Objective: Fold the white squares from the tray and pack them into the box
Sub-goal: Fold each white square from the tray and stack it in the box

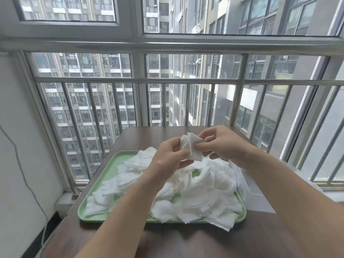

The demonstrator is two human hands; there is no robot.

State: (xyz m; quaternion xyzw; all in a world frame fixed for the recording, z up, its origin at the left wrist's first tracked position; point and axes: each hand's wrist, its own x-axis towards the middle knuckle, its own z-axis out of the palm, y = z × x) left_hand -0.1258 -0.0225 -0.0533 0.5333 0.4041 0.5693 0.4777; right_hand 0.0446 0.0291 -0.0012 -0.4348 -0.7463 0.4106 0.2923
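Note:
A pale green tray (111, 164) on the brown table holds a loose heap of white squares (201, 190), some spilling over its front right rim. Above the heap, both hands hold a small stack of white squares (191, 146) in the air. My left hand (168, 157) grips the stack's left edge with curled fingers. My right hand (223, 144) pinches its right side between thumb and fingers. The stack's layers fan apart at the top. A white box or bag (253, 190) lies right of the tray, partly hidden behind my right forearm.
The brown table (141, 138) stands against a metal window railing (137, 80) at the far side. A white wall with a hanging cable (24, 175) is on the left. Bare table surface lies in front of the tray and beyond it.

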